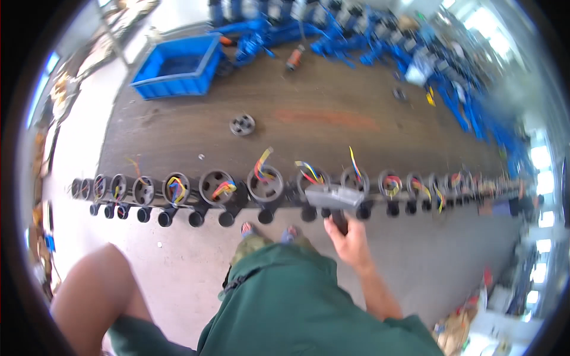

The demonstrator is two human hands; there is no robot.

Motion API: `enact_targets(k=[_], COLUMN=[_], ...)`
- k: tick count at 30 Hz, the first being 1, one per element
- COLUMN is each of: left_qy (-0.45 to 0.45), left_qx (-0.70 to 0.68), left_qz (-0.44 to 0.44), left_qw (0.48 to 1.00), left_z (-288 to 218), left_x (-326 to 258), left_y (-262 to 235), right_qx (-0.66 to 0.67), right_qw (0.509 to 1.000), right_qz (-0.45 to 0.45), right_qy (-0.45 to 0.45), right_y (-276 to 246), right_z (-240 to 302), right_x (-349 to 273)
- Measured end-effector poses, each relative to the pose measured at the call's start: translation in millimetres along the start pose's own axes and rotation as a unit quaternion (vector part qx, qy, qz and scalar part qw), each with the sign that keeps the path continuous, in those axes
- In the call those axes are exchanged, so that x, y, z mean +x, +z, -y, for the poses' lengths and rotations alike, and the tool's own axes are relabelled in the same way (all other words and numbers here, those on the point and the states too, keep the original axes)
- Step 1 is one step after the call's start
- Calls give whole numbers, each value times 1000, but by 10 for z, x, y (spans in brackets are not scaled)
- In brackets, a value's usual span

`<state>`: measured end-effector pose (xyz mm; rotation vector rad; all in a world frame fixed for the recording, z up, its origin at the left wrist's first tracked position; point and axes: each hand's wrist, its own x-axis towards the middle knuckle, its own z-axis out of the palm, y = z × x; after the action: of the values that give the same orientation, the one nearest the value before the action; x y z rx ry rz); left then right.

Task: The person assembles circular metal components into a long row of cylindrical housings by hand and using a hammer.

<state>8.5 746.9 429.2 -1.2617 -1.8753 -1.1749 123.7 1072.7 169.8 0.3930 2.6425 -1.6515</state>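
Note:
My right hand (353, 244) is closed around the dark handle of a tool with a wide, grey, block-shaped head (334, 197); its exact kind I cannot make out. The head overlaps the front of a round dark motor housing (310, 178) with coloured wires rising from it. Another housing with wires (355, 180) stands just to the right. A further round housing (265, 183) sits to the left. At the lower left my left arm (98, 285) is bent at the elbow, and its hand is out of sight.
Similar housings (177, 188) line the table's near edge, with short black tubes (227, 219) below. On the brown tabletop (237, 101) lie a loose round part (242, 124), a blue crate (172, 89), an orange-and-grey tool (295, 57) and a yellow item (430, 96). Blue-wrapped parts (255, 44) fill the far side.

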Motion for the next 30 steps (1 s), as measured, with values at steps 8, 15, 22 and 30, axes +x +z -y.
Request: enact_targets(k=[8,15,22,30], left_qy=[-344,-370,-354,-390], left_qx=[198,-32,-119,-146], left_qz=[177,309,315,317], left_qw=[900,876,872,852], left_z=[1582,2243,2479,2501], left_x=[-1828,-1855,-1616,-1666], left_y=[1868,2159,2365,2348], right_qx=[106,-107,-230,-221], right_qw=[987,992,970,974], right_qz=[-2,69,64,31], right_qy=[-117,14,-39,-34], right_y=[199,425,755,822], right_z=[293,74,-18,92], right_x=[209,279,534,466])
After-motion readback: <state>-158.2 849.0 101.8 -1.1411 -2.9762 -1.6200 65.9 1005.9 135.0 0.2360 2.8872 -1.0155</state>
